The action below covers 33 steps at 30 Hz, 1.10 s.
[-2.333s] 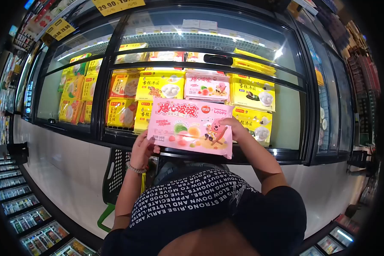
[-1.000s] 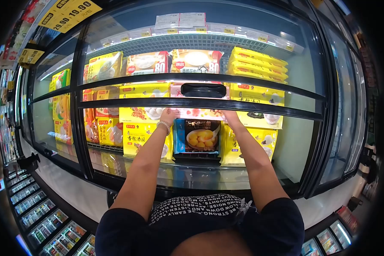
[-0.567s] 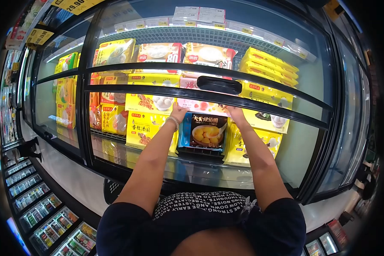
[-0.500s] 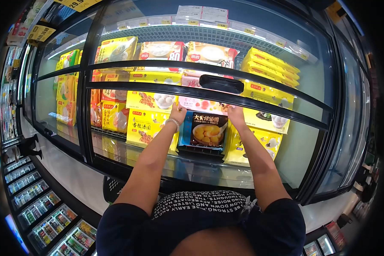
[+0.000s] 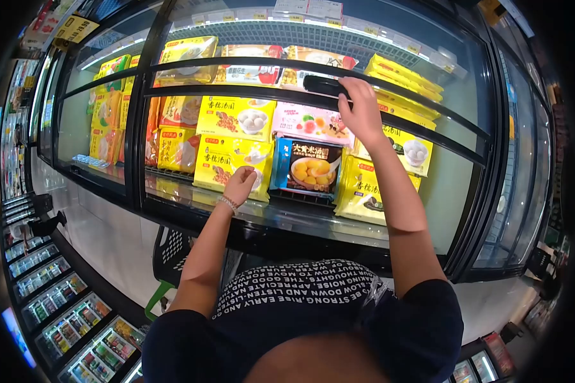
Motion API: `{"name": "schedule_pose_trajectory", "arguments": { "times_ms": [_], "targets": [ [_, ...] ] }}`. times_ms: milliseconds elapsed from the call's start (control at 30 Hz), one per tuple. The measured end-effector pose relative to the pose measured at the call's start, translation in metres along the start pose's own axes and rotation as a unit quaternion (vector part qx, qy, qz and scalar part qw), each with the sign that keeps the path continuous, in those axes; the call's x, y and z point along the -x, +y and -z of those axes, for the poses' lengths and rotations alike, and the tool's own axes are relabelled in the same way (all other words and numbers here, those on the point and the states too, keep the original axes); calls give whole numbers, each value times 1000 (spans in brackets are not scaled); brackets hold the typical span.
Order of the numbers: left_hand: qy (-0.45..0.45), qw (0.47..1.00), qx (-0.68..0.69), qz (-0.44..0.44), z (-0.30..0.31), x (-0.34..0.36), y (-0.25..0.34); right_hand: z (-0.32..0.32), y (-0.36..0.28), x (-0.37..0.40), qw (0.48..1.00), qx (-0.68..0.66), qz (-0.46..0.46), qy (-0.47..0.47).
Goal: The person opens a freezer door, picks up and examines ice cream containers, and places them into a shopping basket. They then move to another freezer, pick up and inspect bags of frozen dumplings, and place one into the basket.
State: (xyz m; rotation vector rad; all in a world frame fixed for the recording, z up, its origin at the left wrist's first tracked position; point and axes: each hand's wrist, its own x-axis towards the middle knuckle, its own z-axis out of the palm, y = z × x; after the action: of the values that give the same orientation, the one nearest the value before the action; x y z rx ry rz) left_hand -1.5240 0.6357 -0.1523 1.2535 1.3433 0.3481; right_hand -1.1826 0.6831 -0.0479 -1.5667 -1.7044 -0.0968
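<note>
My right hand (image 5: pixel 363 110) is raised to the black door handle (image 5: pixel 324 85) of the glass freezer door, its fingers curled at the handle's right end. Lower and to the left, my left hand (image 5: pixel 240 185) is closed with fingertips together, nothing visible in it, in front of a yellow bag of tangyuan (image 5: pixel 216 165). Between the hands are a pink bag of tangyuan (image 5: pixel 310 122) and, below it, a blue and black bag of tangyuan (image 5: pixel 308 167). More yellow bags (image 5: pixel 370 195) are stacked at the right, partly behind my right forearm.
Black door rails (image 5: pixel 428 134) cross the freezer front. Below stands a black shopping basket (image 5: pixel 171 252) with a green handle. Further chilled cases (image 5: pixel 86 335) line the lower left, and another glass freezer (image 5: pixel 521 166) is at the right.
Both hands have left the pink bag, which now rests among the others. My right hand has gone up to the door handle; my left has drawn back down and left. The view has shifted.
</note>
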Motion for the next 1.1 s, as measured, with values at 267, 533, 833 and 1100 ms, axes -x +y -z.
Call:
{"name": "schedule_pose_trajectory", "arguments": {
  "times_ms": [267,533,833,1100],
  "targets": [
    [104,978,-161,-88,11,77,19,-19,23,-1,995,-8,-92,-45],
    [186,937,-189,-227,7,69,52,-12,16,-3,989,12,-116,-96],
    [171,902,-262,-298,15,-2,82,-6,-1,31,986,-2,-104,-132],
    [163,908,-317,-219,3,11,92,-2,-20,53,981,-5,-122,-148]
  ]
}}
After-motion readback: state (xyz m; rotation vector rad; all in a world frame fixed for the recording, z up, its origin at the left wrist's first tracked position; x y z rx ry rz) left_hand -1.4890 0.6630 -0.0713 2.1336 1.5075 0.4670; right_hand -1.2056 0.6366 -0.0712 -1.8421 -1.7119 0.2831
